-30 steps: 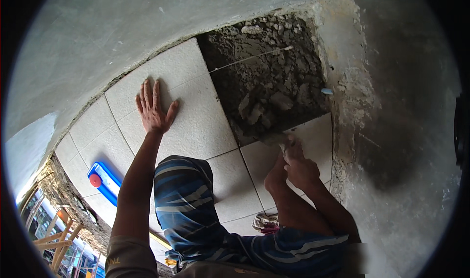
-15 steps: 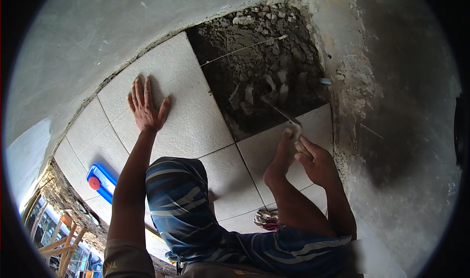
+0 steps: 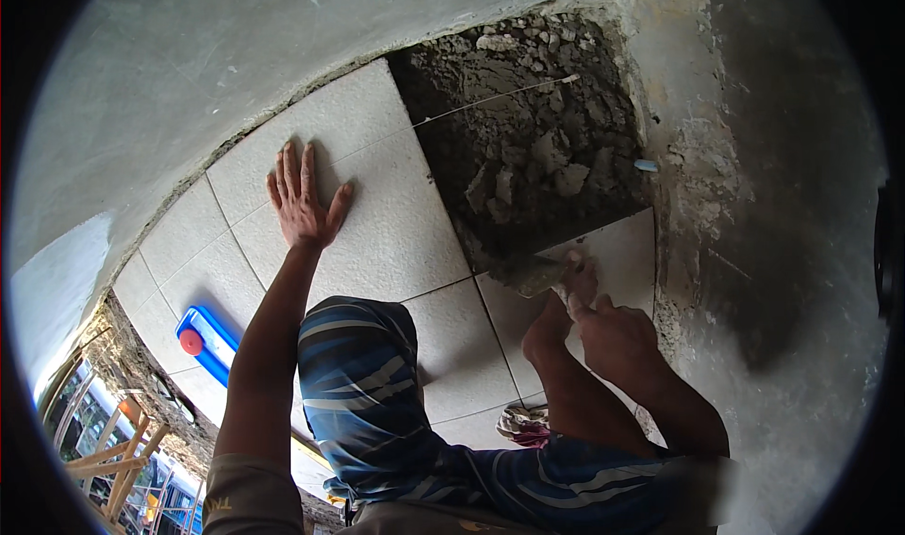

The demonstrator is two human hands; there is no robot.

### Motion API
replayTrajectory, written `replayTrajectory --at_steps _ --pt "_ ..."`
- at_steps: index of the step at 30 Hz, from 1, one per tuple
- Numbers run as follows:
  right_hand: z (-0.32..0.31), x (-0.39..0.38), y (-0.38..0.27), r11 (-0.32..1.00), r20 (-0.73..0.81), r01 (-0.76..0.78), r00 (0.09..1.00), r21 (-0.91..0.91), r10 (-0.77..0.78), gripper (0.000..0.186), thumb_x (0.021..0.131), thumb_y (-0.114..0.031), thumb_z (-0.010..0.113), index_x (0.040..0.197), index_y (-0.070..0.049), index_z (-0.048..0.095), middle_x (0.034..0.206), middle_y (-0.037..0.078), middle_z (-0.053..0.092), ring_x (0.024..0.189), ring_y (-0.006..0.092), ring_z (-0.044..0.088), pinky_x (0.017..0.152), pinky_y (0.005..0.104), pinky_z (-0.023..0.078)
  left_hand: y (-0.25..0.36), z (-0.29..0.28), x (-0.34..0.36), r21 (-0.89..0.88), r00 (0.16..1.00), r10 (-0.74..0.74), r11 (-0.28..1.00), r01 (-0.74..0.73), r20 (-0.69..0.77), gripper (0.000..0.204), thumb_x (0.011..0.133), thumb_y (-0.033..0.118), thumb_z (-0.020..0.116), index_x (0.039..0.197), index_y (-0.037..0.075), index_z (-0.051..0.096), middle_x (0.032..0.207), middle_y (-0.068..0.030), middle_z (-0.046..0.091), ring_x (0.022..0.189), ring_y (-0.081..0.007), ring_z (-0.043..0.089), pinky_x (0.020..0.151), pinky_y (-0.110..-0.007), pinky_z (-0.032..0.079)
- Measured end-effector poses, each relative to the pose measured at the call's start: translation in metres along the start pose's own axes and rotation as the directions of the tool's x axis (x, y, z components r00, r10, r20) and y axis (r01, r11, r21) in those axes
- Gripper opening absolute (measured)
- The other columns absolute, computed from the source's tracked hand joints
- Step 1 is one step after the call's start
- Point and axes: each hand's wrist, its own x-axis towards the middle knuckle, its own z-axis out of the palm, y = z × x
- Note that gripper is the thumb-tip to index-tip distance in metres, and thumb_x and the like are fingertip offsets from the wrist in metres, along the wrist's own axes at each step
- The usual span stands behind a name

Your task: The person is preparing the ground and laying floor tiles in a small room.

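My left hand point(image 3: 305, 213) lies flat on a large pale floor tile point(image 3: 391, 229), fingers spread. My right hand point(image 3: 615, 335) is closed around the handle of a trowel, mostly covered by the fingers. The trowel's blade point(image 3: 530, 276) is smeared with mortar and lies over the near edge of the untiled patch, beside my bare foot point(image 3: 580, 273). Grey, lumpy mortar point(image 3: 542, 148) fills that patch, with broken slabs and crumbs on its surface. A thin string point(image 3: 495, 98) stretches across the mortar from the tile's edge.
A plastered wall point(image 3: 189, 82) runs along the far left, and another rough wall point(image 3: 698, 167) bounds the right. On the tiles at left sits a blue tray-like tool point(image 3: 215, 342) with a red knob point(image 3: 190, 342). A crumpled cloth point(image 3: 521, 425) lies between my legs.
My right hand has drawn the trowel back from the mortar toward my foot, and its blade now shows broadside. My left hand stays on the tile. The whole view has shifted slightly.
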Motion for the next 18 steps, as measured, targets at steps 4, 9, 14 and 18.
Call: replayTrajectory --at_steps 4,9,14,18 --pt "-0.002 0.01 -0.002 1.0 -0.017 0.014 1.0 0.0 -0.014 0.052 0.084 -0.008 0.061 0.136 -0.004 0.055 0.106 0.025 0.067 0.087 0.0373 0.071 0.077 0.0471 0.056 0.0 0.002 0.0 -0.015 1.0 -0.001 1.0 0.001 0.003 0.091 0.089 0.064 0.058 0.16 0.018 0.026 0.167 -0.017 0.02 0.155 -0.0346 0.015 0.123 -0.054 0.008" --pt "-0.002 0.026 -0.003 0.998 0.008 0.046 0.999 -0.048 -0.046 0.059 0.084 -0.008 0.06 0.137 0.011 0.044 0.117 0.039 0.059 0.083 0.0377 0.073 0.072 0.0425 0.059 0.001 -0.003 0.001 0.0 1.0 0.001 1.0 -0.001 0.009 0.091 0.09 0.065 0.057 0.161 0.018 0.026 0.167 -0.0172 0.019 0.155 -0.0352 0.015 0.123 -0.055 0.008" --pt "0.04 0.027 0.003 0.989 -0.191 0.082 0.976 -0.12 -0.104 0.068 0.086 -0.009 0.059 0.142 0.021 0.035 0.12 0.048 0.055 0.08 0.0364 0.075 0.065 0.0378 0.062 0.005 0.001 0.0 0.001 1.0 -0.023 1.0 0.023 0.02 0.091 0.09 0.063 0.058 0.161 0.018 0.025 0.167 -0.0174 0.019 0.155 -0.0352 0.015 0.123 -0.056 0.008" --pt "0.062 0.019 0.0 0.996 -0.187 0.01 0.982 0.086 0.007 0.065 0.085 -0.009 0.061 0.142 0.012 0.038 0.098 0.031 0.069 0.077 0.0377 0.073 0.063 0.0432 0.06 0.005 -0.003 0.001 -0.006 0.999 -0.03 1.0 0.031 0.009 0.091 0.089 0.062 0.059 0.161 0.018 0.025 0.167 -0.0177 0.02 0.155 -0.0356 0.015 0.123 -0.056 0.008"
